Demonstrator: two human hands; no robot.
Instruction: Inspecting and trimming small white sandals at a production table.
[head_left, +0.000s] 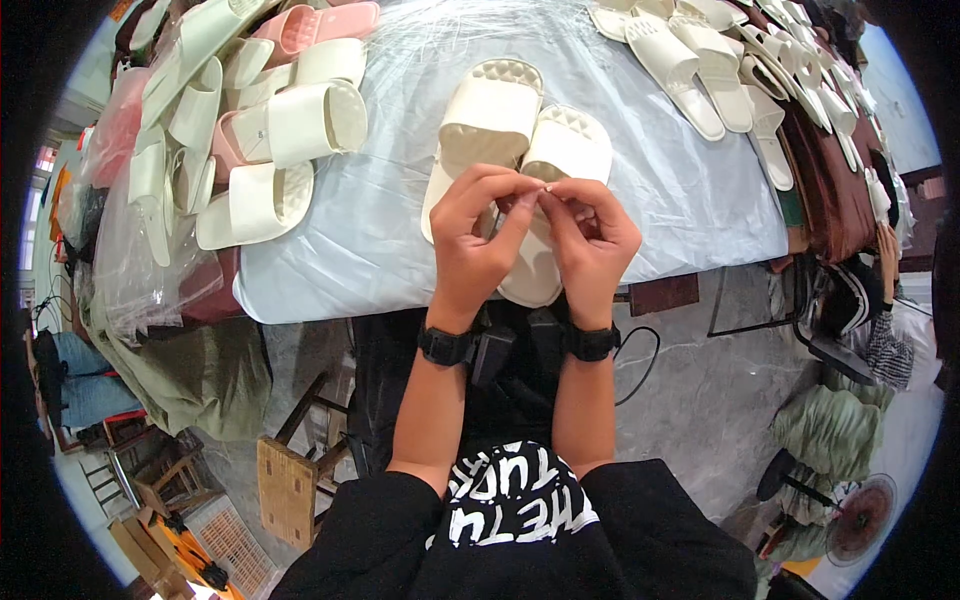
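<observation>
My left hand (476,240) and my right hand (593,238) meet fingertip to fingertip over the table. Both are closed in a pinch, thumb against forefinger. Something tiny and pale shows where the fingertips touch, too small to name. Just beneath them lies a pair of cream slide slippers: the left slipper (492,108) sits a little farther away, the right slipper (568,148) nearer. My hands hide parts of both soles. A dark band circles each wrist.
Cream and pink slippers (318,122) are heaped at the left of the sheet-covered table (370,250); more cream slippers (690,65) lie at the far right. A wooden stool (288,492) stands at lower left. Another person's hand (888,258) and a fan (862,520) are at right.
</observation>
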